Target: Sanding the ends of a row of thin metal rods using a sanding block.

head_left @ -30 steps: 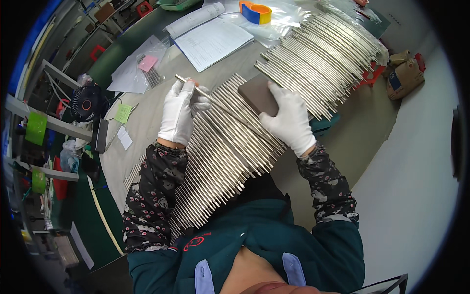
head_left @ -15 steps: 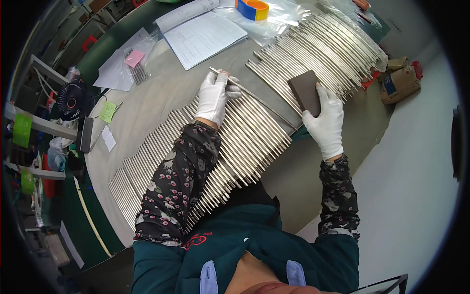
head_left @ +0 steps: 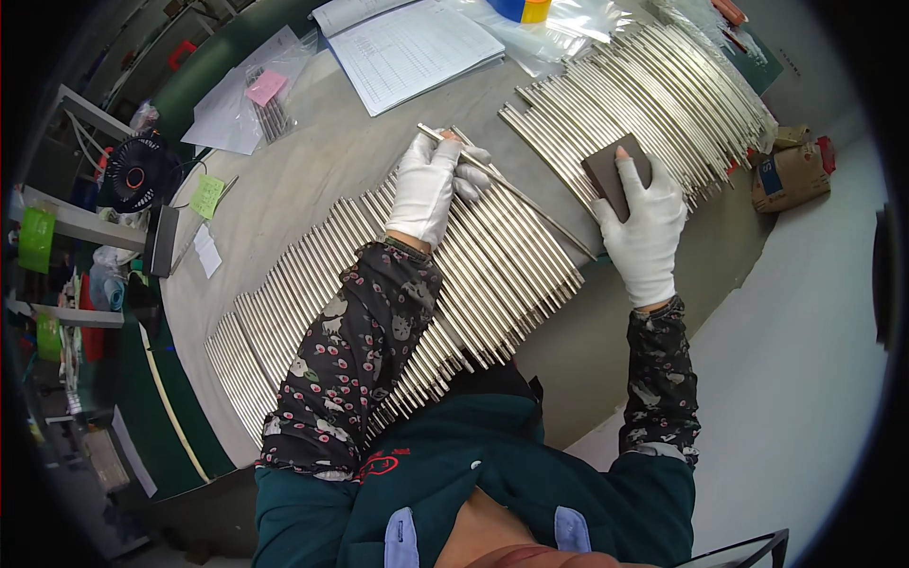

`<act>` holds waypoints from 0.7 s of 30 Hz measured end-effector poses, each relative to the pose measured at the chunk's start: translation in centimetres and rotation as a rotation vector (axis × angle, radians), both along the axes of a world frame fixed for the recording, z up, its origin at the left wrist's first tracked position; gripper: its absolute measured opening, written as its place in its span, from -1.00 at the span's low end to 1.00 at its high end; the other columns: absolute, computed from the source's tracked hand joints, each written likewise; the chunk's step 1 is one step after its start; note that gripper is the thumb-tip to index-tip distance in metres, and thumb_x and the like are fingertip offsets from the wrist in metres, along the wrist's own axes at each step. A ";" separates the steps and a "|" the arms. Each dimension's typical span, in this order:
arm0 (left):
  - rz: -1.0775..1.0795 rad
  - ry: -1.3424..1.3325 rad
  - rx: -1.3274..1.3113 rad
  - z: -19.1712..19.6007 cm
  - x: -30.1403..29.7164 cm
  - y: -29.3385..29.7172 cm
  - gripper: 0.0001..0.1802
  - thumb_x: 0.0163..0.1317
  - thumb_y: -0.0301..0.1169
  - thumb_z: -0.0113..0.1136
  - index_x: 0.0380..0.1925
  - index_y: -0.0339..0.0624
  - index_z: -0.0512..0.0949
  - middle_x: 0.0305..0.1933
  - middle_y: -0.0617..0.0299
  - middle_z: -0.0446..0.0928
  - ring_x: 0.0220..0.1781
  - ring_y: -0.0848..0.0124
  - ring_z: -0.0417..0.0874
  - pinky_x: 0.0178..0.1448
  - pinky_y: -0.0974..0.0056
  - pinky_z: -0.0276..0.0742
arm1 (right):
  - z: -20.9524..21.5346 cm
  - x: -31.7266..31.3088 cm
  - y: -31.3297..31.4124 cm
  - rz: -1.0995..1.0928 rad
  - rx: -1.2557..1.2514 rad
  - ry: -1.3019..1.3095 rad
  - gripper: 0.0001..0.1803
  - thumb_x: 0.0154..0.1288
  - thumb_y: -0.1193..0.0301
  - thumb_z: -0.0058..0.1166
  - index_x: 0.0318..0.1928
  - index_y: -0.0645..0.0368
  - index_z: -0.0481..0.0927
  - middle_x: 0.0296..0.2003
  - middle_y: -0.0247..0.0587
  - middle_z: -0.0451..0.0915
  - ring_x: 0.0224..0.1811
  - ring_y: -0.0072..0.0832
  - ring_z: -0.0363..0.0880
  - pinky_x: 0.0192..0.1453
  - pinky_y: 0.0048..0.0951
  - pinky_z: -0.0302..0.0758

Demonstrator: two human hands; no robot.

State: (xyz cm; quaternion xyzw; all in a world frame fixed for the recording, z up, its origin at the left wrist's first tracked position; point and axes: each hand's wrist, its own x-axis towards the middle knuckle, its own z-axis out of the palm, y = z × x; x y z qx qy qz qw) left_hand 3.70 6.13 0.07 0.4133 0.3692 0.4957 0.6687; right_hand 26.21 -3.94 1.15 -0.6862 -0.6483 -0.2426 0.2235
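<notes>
My left hand (head_left: 431,189), in a white glove that leaves some fingertips bare, pinches one slim metal rod (head_left: 544,216) near its far end. The rod slants down to the right, above the right edge of a wide row of similar rods (head_left: 492,275) on the table. My gloved right hand (head_left: 649,232) grips a dark brown rectangular block (head_left: 608,185), fingers along its right side. That block is beside the near edge of a second batch of metal rods (head_left: 653,90) at the far right. Part of the near row is hidden under my left forearm.
On the grey tabletop (head_left: 312,161), an open paper booklet (head_left: 407,57) lies at the back, by clear plastic bags (head_left: 559,43) and a tape roll (head_left: 521,9). Left are a bagged bundle with a pink note (head_left: 266,88), a green note (head_left: 206,196) and a small fan (head_left: 137,175).
The whole view has shifted slightly, moving the table rightward in the picture. My right hand has turned the block and covers more of it. My left hand keeps its hold on the rod.
</notes>
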 end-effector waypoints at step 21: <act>0.015 0.003 0.049 -0.3 0.2 0.0 -0.83 0.42 -0.39 -0.03 -0.13 -0.24 0.29 -0.28 -0.01 0.57 -0.48 0.42 0.60 -0.42 0.41 0.58 | 2.5 -3.7 0.1 0.439 -0.069 0.150 -0.43 -0.11 0.31 0.31 0.03 0.09 0.58 -0.01 0.13 0.46 -0.06 -0.09 0.45 0.00 -0.15 0.40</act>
